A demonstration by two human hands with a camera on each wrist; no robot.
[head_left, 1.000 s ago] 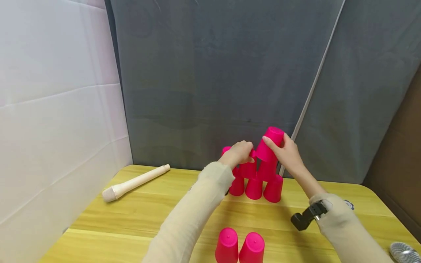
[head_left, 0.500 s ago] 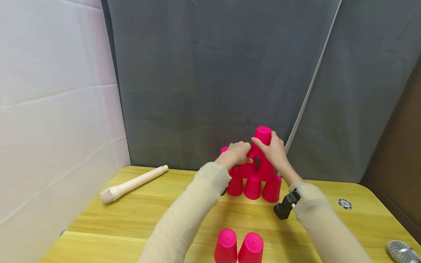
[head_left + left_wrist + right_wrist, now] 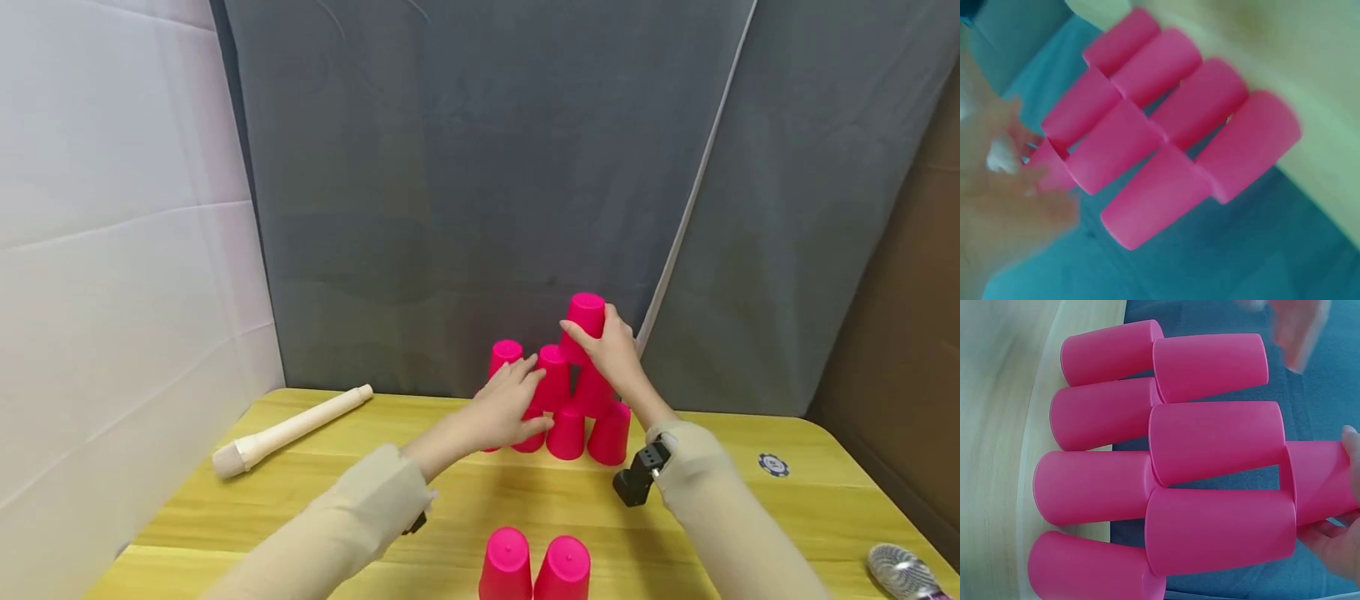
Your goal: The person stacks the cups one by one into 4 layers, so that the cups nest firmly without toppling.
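Placing the top cup [image 3: 585, 321] on a pyramid of pink cups [image 3: 564, 400] at the back of the table [image 3: 315, 492].

The right hand [image 3: 611, 354] grips the top cup over the third tier; the left hand [image 3: 506, 408], fingers straight, holds nothing beside the lower cups. Good practice, judged from this view — lower it straight, centred over two rims, and release gently. No writing is legible.
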